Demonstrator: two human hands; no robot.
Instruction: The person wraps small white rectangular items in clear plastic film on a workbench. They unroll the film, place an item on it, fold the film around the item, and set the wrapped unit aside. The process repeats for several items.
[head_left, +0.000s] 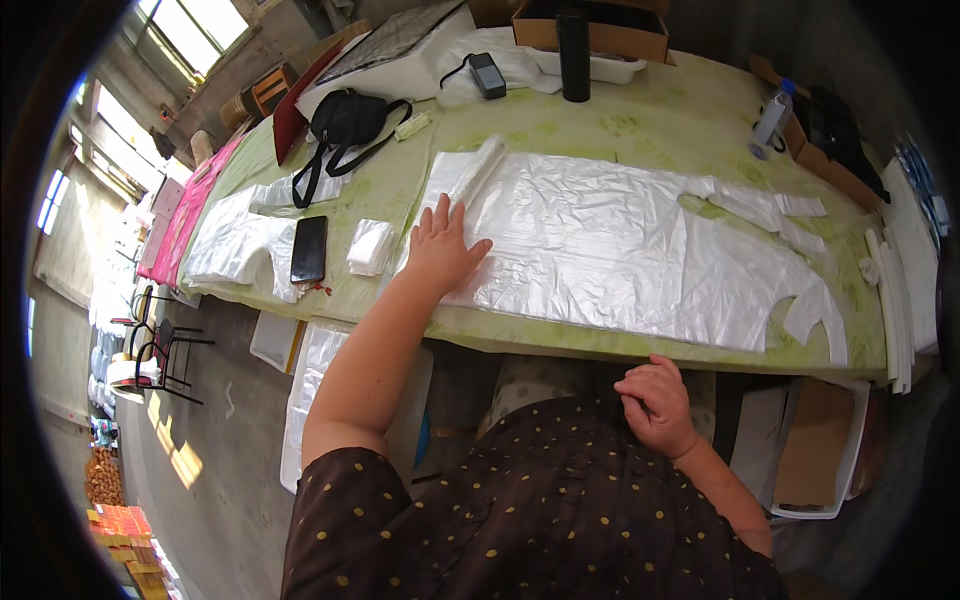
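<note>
Clear plastic sheet (620, 240) under left hand (440, 250).

Left hand (440, 250) reaches forward, flat with fingers spread; right hand (655, 405) rests curled near the body.

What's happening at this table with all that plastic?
A person has a stack of flat clear plastic bags spread on a green-covered table. The left hand lies flat on the stack's left end. The right hand, loosely curled, is off the table against the dotted clothing. A phone lies to the left.
</note>
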